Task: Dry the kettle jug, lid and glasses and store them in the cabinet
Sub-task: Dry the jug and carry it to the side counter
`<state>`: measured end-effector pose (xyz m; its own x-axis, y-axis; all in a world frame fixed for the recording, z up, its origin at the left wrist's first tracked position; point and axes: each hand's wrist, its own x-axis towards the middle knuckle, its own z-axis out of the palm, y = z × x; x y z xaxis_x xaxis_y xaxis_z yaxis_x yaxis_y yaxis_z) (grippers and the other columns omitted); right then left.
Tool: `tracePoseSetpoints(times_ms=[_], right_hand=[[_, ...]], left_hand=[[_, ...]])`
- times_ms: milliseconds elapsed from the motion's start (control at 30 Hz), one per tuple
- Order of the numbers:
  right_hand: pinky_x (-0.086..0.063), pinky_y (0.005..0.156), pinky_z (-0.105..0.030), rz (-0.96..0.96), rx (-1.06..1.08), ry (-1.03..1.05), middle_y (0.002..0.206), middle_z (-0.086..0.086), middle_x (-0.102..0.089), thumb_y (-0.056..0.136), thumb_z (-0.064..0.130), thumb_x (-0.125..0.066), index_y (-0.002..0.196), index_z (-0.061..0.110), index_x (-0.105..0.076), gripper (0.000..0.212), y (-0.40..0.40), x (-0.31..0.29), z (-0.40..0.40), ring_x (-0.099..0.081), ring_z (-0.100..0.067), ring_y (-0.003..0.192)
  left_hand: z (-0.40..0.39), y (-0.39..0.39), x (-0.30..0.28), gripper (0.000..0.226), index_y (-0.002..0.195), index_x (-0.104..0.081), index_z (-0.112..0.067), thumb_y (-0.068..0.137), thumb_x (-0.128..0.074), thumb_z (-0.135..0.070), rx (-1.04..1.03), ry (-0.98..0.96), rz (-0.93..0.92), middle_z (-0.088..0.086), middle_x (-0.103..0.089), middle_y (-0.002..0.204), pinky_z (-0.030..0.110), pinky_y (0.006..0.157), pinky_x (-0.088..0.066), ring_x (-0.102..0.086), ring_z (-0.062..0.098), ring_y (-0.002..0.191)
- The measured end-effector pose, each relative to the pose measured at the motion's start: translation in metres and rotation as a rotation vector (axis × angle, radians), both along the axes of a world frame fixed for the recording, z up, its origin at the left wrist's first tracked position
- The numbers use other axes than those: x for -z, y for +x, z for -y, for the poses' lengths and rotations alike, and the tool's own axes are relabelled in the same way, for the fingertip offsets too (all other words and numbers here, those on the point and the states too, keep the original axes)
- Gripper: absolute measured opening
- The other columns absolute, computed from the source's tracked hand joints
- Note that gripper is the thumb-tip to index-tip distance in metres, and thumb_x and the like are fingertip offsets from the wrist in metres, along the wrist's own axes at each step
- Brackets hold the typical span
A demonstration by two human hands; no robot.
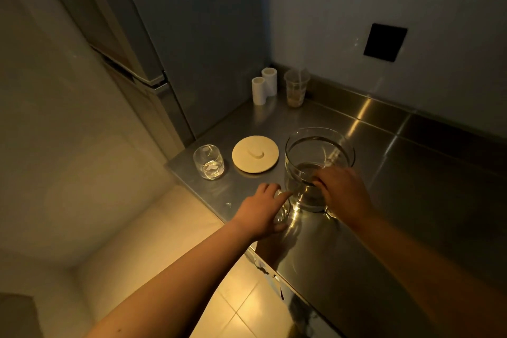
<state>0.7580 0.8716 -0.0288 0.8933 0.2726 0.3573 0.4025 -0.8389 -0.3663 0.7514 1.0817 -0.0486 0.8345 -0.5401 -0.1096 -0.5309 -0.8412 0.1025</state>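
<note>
The glass kettle jug (319, 164) stands on the steel desk (411, 186), at three o'clock from the round cream lid (255, 154). A tumbler (209, 162) sits at nine o'clock from the lid. The right hand (344, 189) has its fingers curled over the jug's near rim and wall. The left hand (263, 210) rests with fingers closed loosely around a second glass (282, 212) just beside the jug's base. The jug looks rigid, breakable and probably slick if wet; its handle is hidden, so supporting it under the base seems safest.
</note>
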Motion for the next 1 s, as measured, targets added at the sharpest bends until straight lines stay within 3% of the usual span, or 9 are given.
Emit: tracePoseSetpoints(times_ms=[133, 233, 533, 800, 1000], right_hand=[[-0.036, 0.084, -0.029, -0.06, 0.009, 0.012, 0.083, -0.001, -0.065, 0.087, 0.012, -0.059, 0.09, 0.015, -0.065, 0.008, 0.017, 0.003, -0.001, -0.059, -0.017, 0.08], [-0.043, 0.084, -0.035, -0.078, 0.007, 0.002, 0.083, -0.002, -0.065, 0.089, 0.013, -0.058, 0.091, 0.015, -0.065, 0.008, 0.027, 0.002, -0.004, -0.059, -0.018, 0.08], [-0.043, 0.088, -0.037, -0.093, 0.057, 0.023, 0.084, -0.001, -0.064, 0.089, 0.014, -0.057, 0.09, 0.015, -0.064, 0.007, 0.031, 0.0, -0.01, -0.058, -0.017, 0.083], [-0.037, 0.087, -0.028, -0.109, 0.087, 0.068, 0.085, 0.001, -0.064, 0.09, 0.017, -0.056, 0.091, 0.016, -0.065, 0.009, 0.033, 0.003, -0.011, -0.056, -0.014, 0.084], [-0.038, 0.092, -0.032, -0.109, 0.073, 0.063, 0.085, 0.0, -0.064, 0.09, 0.017, -0.056, 0.09, 0.015, -0.065, 0.009, 0.034, 0.004, -0.01, -0.057, -0.014, 0.084]], left_hand=[[-0.001, 0.016, 0.005, 0.079, 0.148, -0.021, -0.025, 0.083, -0.062, -0.045, -0.008, -0.001, -0.032, 0.009, -0.027, 0.146, 0.038, 0.091, -0.046, -0.023, 0.026, 0.133], [-0.001, 0.025, 0.007, 0.078, 0.148, -0.022, -0.024, 0.084, -0.062, -0.045, -0.012, -0.006, -0.031, 0.009, -0.028, 0.145, 0.037, 0.09, -0.046, -0.024, 0.026, 0.132], [0.003, 0.031, 0.015, 0.079, 0.146, -0.024, -0.025, 0.082, -0.065, -0.044, -0.065, 0.012, -0.019, 0.008, -0.027, 0.147, 0.037, 0.094, -0.045, -0.023, 0.026, 0.135], [0.004, 0.029, 0.02, 0.08, 0.145, -0.024, -0.026, 0.08, -0.066, -0.045, -0.095, 0.021, -0.017, 0.007, -0.025, 0.15, 0.041, 0.1, -0.041, -0.021, 0.027, 0.137], [0.004, 0.03, 0.023, 0.081, 0.146, -0.022, -0.027, 0.081, -0.066, -0.045, -0.105, 0.036, -0.012, 0.007, -0.024, 0.151, 0.042, 0.103, -0.04, -0.02, 0.027, 0.138]])
